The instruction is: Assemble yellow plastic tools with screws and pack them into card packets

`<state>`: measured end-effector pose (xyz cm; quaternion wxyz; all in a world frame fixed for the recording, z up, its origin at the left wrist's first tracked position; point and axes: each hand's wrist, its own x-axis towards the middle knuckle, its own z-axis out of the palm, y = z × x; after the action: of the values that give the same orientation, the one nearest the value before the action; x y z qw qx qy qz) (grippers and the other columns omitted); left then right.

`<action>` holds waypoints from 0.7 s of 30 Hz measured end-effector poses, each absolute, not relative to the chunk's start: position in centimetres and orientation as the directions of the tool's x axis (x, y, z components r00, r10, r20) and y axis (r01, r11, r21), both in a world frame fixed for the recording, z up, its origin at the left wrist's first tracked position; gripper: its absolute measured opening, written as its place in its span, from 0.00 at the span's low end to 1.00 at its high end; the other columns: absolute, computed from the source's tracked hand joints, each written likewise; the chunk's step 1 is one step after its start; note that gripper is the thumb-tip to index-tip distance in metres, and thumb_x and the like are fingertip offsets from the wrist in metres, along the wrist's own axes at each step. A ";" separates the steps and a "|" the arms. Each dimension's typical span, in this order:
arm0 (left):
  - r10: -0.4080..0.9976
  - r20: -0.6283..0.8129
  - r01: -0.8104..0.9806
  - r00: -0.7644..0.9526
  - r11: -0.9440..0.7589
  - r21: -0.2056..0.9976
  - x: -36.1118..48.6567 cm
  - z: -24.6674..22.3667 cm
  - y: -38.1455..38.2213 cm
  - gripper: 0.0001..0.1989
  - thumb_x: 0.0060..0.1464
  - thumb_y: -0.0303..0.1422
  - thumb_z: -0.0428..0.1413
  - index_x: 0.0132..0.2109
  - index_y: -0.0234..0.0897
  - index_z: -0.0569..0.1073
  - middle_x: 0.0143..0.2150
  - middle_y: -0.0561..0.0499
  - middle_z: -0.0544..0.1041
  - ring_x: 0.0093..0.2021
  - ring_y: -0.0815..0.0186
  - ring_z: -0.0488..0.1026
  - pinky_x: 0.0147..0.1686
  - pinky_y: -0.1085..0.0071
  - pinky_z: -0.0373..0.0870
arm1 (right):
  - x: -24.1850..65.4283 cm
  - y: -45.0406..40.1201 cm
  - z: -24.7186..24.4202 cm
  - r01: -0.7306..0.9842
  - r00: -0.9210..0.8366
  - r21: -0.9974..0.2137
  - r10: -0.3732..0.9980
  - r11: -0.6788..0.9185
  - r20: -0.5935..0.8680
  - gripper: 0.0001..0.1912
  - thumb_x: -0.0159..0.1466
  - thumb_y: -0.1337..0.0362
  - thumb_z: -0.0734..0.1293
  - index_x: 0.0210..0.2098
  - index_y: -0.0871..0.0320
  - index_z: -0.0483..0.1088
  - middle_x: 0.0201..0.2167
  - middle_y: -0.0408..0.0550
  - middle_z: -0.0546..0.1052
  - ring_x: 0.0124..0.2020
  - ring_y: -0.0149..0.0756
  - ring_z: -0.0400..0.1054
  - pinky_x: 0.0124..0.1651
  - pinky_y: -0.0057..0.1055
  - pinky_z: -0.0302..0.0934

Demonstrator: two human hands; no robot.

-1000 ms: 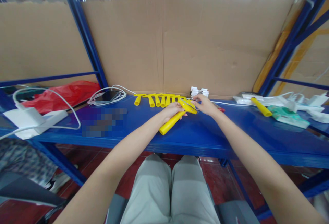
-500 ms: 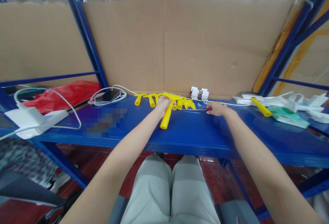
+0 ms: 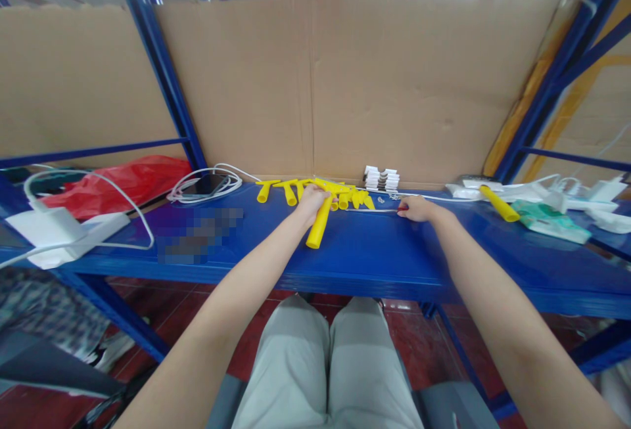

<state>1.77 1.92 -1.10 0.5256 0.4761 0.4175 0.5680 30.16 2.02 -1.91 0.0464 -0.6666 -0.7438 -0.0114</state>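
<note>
My left hand (image 3: 312, 200) is closed around a yellow T-shaped piece with a round tube handle (image 3: 319, 222), which points toward me over the shelf. My right hand (image 3: 415, 208) is closed on the red end of a long thin shaft (image 3: 372, 211), apparently a screwdriver. That shaft runs left, level, toward the yellow piece; where its tip sits I cannot make out. Similar yellow T-shaped pieces (image 3: 266, 190) lie left of my left hand. Between the hands, behind the shaft, are several small yellow parts (image 3: 363, 198).
White stacked parts (image 3: 382, 179) stand against the cardboard, with tiny pieces nearby. A yellow tube (image 3: 499, 203) lies at right beside a green-white packet (image 3: 549, 220). At left are a coiled white cable (image 3: 229, 186), a red bag (image 3: 123, 182) and a white charger (image 3: 59, 232). Blue posts flank the shelf.
The red end at my right hand's fingertips is more covered by the fingers now. My left hand and the yellow piece stay nearly where they were; the view has shifted slightly.
</note>
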 end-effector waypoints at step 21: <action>0.994 0.111 -0.184 -0.018 -0.112 0.977 1.8 -1.1 1.7 0.11 0.46 0.15 0.51 0.36 0.32 0.67 0.31 0.49 0.75 0.25 0.70 0.73 0.22 0.78 0.66 | 29.3 0.7 -0.1 0.991 -0.077 -0.084 0.964 0.102 0.255 0.11 0.61 0.62 0.62 0.40 0.55 0.73 0.43 0.52 0.78 0.46 0.46 0.70 0.51 0.50 0.61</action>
<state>1.81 1.67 -1.15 0.5134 0.4767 0.4247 0.5735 29.29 0.71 -0.12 0.1234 -0.6680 -0.7318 -0.0553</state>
